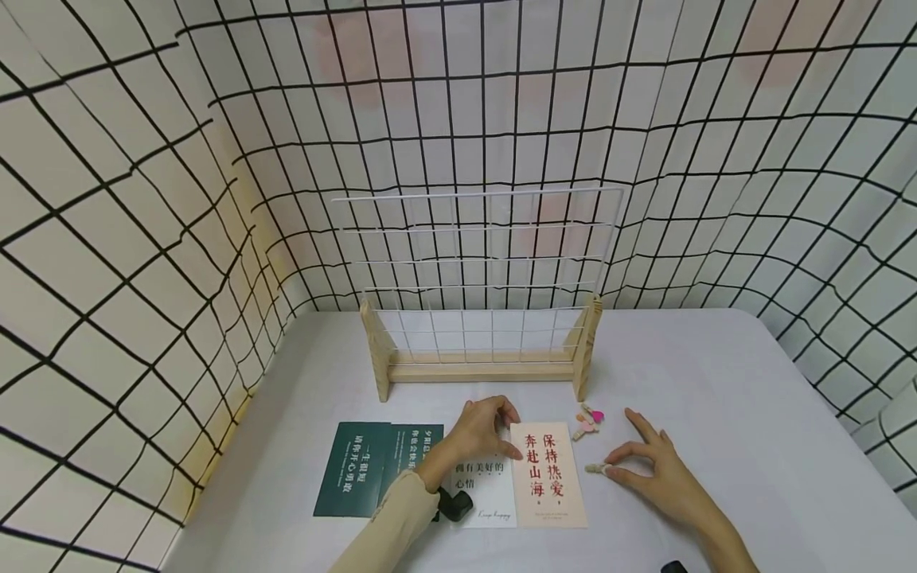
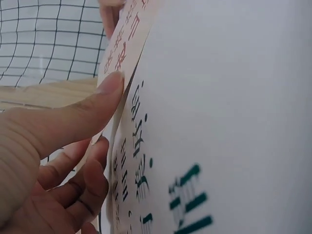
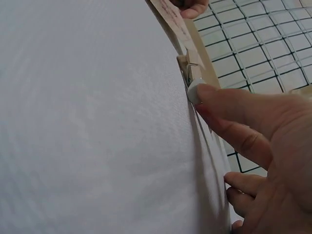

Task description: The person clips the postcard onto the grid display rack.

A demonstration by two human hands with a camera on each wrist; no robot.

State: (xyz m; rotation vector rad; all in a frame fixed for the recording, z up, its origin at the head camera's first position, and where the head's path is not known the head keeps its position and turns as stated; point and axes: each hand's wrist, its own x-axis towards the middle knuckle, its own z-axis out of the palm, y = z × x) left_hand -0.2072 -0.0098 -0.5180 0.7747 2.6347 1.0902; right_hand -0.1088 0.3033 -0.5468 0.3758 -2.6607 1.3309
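Observation:
In the head view, my left hand [image 1: 473, 438] reaches over a white card [image 1: 494, 501] and pinches the upper left edge of a cream card with red characters [image 1: 550, 481]. The left wrist view shows the thumb [image 2: 105, 100] on the card's face, with curled fingers behind its edge. To the right, my right hand [image 1: 662, 481] pinches a small wooden clothespin [image 1: 595, 469] between thumb and forefinger, just off the cream card's right side. A pale rounded piece [image 3: 195, 90] sits at the clothespin's held end.
Two dark green cards [image 1: 351, 469] lie at the left. Several small clothespins with coloured pieces [image 1: 586, 423] lie above the right hand. Behind stands a white wire rack on a wooden base [image 1: 480, 372]. Black wire mesh [image 1: 466, 103] surrounds the white table [image 1: 716, 374].

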